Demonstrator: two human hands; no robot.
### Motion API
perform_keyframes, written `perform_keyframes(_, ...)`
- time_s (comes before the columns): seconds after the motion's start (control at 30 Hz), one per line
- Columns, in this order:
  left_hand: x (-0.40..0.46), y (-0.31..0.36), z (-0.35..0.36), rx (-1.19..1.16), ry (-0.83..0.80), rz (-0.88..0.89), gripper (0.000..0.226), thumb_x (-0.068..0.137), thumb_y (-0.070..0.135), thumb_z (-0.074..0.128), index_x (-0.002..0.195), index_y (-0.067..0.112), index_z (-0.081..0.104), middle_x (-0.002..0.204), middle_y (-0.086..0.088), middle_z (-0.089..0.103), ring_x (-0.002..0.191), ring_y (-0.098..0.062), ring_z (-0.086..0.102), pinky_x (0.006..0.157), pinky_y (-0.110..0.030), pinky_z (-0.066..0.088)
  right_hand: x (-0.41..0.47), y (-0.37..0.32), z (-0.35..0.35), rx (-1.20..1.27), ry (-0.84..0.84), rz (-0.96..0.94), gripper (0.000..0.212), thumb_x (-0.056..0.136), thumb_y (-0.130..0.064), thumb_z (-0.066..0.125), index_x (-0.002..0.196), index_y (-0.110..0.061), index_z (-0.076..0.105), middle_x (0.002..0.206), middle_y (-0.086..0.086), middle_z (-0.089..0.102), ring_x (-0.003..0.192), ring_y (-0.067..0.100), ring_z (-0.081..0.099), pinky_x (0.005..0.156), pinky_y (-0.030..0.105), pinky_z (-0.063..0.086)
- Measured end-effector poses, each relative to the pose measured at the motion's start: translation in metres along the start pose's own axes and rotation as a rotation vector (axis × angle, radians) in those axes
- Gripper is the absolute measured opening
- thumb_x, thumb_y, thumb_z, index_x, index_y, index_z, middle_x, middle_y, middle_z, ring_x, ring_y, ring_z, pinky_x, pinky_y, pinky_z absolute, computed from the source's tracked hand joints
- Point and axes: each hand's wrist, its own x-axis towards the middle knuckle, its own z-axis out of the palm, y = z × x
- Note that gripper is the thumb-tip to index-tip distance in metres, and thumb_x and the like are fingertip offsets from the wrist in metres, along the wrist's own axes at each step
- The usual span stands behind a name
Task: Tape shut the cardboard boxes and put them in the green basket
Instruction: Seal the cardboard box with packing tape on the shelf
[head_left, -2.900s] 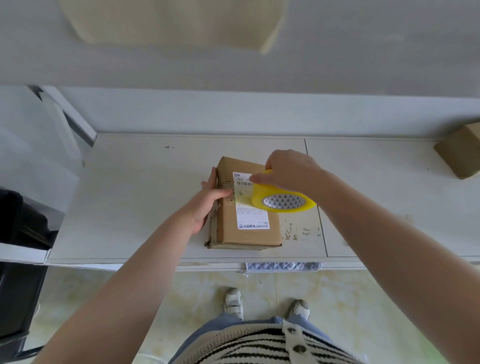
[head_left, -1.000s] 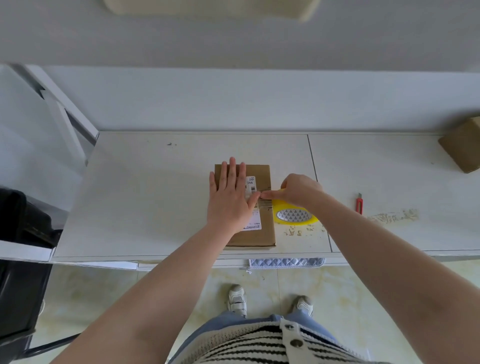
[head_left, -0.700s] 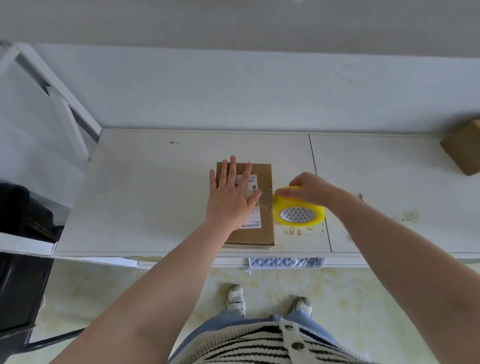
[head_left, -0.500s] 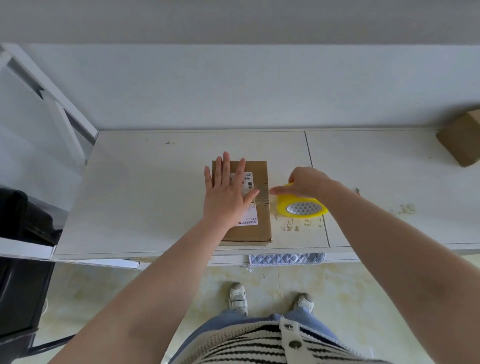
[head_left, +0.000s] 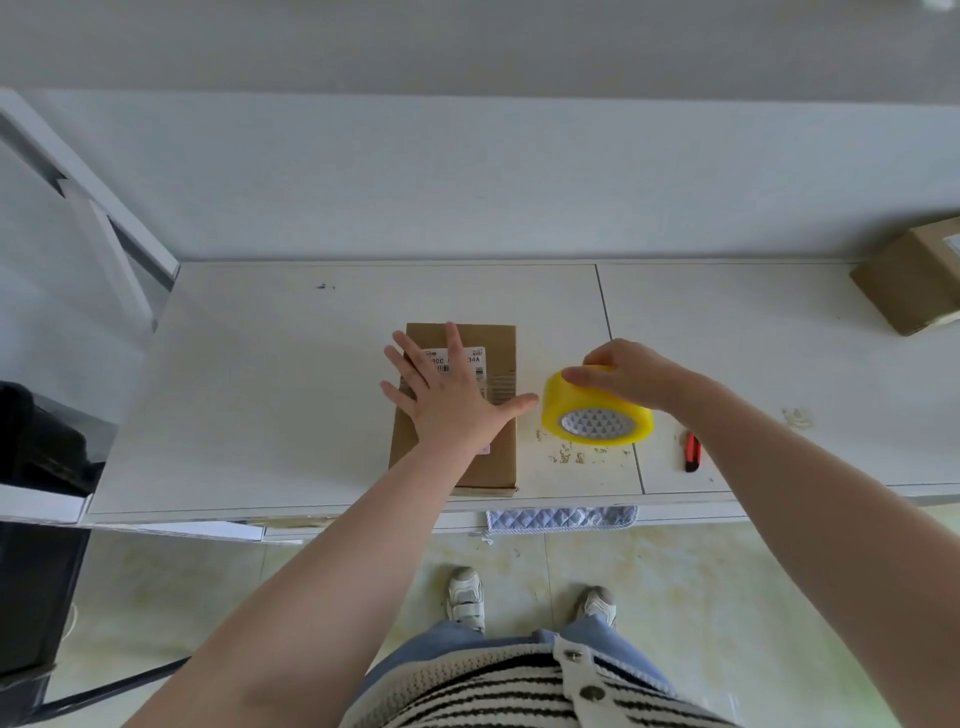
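Cardboard box (head_left: 498, 457), label (head_left: 475, 364) reading "34A", left hand (head_left: 449, 400) flat

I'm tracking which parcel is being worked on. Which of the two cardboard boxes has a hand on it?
The box in the middle of the table, under the flat left hand. The other box, at the far right edge, is untouched.

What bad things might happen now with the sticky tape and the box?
The right hand grips the yellow tape roll beside the box; if a strip runs between them, it may twist or stick to itself.

The left hand presses flat on the cardboard box, which lies near the table's front edge, so a hard tug might slide it off.

The red cutter lies close to the right forearm and might get bumped.
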Motion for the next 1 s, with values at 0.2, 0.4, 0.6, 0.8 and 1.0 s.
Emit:
perform_keyframes(0.2, 0.009, -0.007, -0.016, -0.048, -0.148, -0.072, 0.141, 0.049, 0.098, 0.050, 0.142, 0.037, -0.037, 0.147, -0.020, -0.045, 0.144, -0.045, -0.023, 0.111, -0.068, 0.007, -0.003, -0.021, 0.013, -0.340, 0.147, 0.057, 0.065, 0.079, -0.079, 0.048, 0.091, -0.018, 0.066, 0.077, -0.004, 0.058, 0.073, 0.016, 0.056, 0.059, 0.028, 0.038)
perform_keyframes(0.4, 0.008, -0.007, -0.024, -0.124, -0.106, -0.092, 0.136, 0.054, 0.086, 0.065, 0.147, 0.042, -0.025, 0.156, -0.017, -0.031, 0.146, -0.046, -0.007, 0.110, -0.066, 0.015, -0.015, -0.030, 0.009, -0.316, 0.128, 0.061, 0.069, 0.079, -0.080, 0.048, 0.095, -0.015, 0.066, 0.074, -0.003, 0.056, 0.074, 0.019, 0.056, 0.062, 0.030, 0.039)
perform_keyframes(0.6, 0.006, -0.007, -0.025, -0.968, -0.261, -0.001, 0.137, 0.044, 0.066, 0.079, 0.152, 0.046, -0.003, 0.160, -0.008, 0.016, 0.142, -0.031, 0.031, 0.114, -0.051, 0.031, -0.027, -0.053, -0.057, -0.315, 0.149, -0.039, 0.059, 0.078, -0.074, 0.052, 0.067, -0.017, 0.061, 0.066, 0.000, 0.059, 0.063, 0.015, 0.056, 0.053, 0.028, 0.035)
perform_keyframes(0.8, 0.000, -0.026, -0.014, -1.301, -0.454, 0.008, 0.116, 0.071, 0.028, 0.080, 0.156, 0.029, 0.002, 0.147, -0.007, 0.045, 0.097, 0.002, 0.061, 0.064, -0.012, 0.049, -0.027, -0.093, -0.053, -0.402, 0.054, -0.081, 0.053, 0.086, -0.067, 0.053, 0.065, -0.019, 0.048, 0.064, -0.003, 0.051, 0.058, 0.010, 0.048, 0.052, 0.028, 0.031)
perform_keyframes(1.0, -0.003, -0.027, -0.028, -1.313, -0.517, -0.079, 0.056, 0.082, 0.035, 0.072, 0.133, 0.032, 0.049, 0.105, 0.011, 0.074, 0.084, -0.004, 0.072, 0.060, -0.023, 0.054, -0.021, -0.121, -0.055, -0.335, -0.118, -0.110, 0.055, 0.088, -0.061, 0.055, 0.059, -0.015, 0.043, 0.055, -0.002, 0.039, 0.046, 0.014, 0.036, 0.052, 0.027, 0.029)
